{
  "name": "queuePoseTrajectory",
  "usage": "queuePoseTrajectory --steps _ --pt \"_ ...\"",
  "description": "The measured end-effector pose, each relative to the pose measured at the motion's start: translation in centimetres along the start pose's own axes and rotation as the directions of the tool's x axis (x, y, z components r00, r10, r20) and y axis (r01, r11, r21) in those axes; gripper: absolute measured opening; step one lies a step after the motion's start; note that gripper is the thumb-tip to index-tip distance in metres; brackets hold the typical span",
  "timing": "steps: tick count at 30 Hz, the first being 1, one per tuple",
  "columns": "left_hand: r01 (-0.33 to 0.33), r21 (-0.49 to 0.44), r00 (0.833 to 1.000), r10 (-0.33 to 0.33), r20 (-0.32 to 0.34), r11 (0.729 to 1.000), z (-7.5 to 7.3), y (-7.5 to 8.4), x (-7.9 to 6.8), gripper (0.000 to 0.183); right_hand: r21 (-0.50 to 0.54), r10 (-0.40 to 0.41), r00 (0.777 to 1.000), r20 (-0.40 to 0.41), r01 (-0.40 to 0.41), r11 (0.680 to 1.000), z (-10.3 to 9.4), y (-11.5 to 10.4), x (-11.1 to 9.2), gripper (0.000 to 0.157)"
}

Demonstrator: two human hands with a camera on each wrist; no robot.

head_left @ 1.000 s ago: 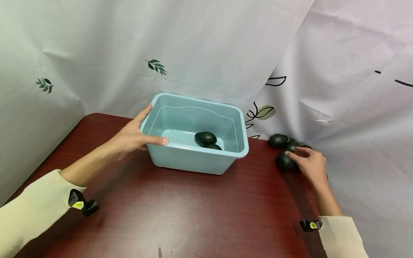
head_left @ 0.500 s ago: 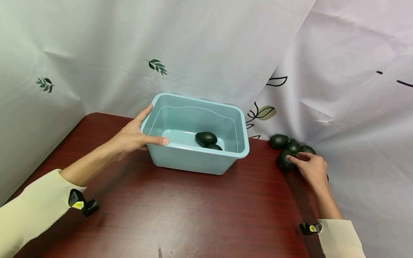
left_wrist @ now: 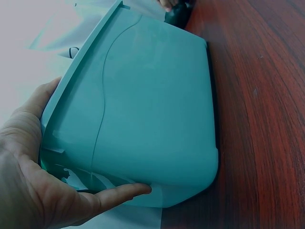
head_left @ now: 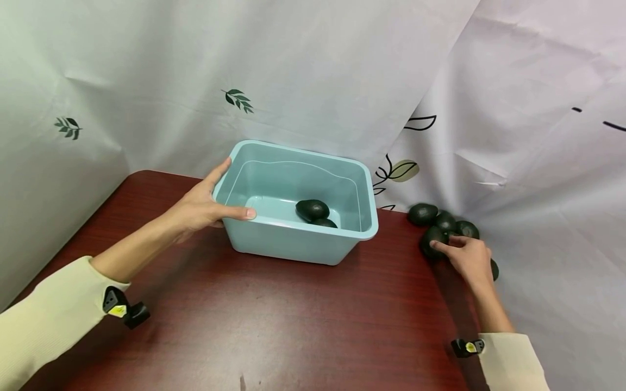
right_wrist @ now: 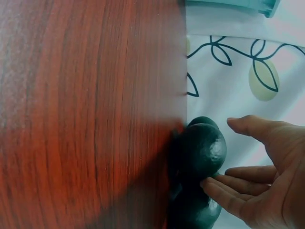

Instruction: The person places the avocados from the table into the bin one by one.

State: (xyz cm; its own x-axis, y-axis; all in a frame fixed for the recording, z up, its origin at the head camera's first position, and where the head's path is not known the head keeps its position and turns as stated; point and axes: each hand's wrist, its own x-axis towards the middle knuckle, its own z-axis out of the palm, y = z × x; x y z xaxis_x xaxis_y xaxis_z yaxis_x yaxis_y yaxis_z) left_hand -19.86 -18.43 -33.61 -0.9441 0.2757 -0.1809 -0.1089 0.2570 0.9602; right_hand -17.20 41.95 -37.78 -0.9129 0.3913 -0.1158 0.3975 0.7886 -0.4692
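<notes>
My left hand (head_left: 198, 209) grips the left end of a light blue plastic tub (head_left: 283, 241), thumb over its front rim and the other fingers along its side. Two dark green avocados lie inside; the upper avocado (head_left: 312, 210) partly covers the other. At the right, my right hand (head_left: 469, 258) reaches over a cluster of several avocados. Its thumb overlaps the nearest avocado (head_left: 431, 243) in the head view. In the right wrist view the thumb stands apart from the avocado (right_wrist: 202, 150), and a fingertip sits at the gap between two avocados.
The tub stands on a red-brown wooden table (head_left: 293, 315), near a white sheet (head_left: 313, 65) with leaf prints that hangs behind and along the sides. Another avocado (head_left: 495, 270) shows beside the right wrist, close to the sheet.
My right hand has shifted slightly down and towards me, uncovering more of the avocados behind it and beside the wrist. The left hand and the tub have stayed put.
</notes>
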Motion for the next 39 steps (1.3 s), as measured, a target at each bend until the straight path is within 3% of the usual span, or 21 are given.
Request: queuePoseTrajectory --steps 16,27,39 --pt "0.005 -0.003 1.0 -0.005 -0.001 1.0 0.0 0.1 -0.2 0.139 0.006 -0.193 0.98 -0.046 0.193 0.981 2.0 -0.1 0.2 0.079" --pt "0.009 0.0 1.0 -0.009 0.002 1.0 -0.1 0.0 -0.1 0.14 0.04 -0.185 0.981 -0.058 0.188 0.981 3.1 -0.7 0.7 0.085" --pt "0.01 0.015 1.0 -0.01 -0.009 1.0 0.0 0.0 0.0 0.139 0.067 -0.23 0.972 -0.058 0.233 0.97 4.2 -1.1 0.9 0.084"
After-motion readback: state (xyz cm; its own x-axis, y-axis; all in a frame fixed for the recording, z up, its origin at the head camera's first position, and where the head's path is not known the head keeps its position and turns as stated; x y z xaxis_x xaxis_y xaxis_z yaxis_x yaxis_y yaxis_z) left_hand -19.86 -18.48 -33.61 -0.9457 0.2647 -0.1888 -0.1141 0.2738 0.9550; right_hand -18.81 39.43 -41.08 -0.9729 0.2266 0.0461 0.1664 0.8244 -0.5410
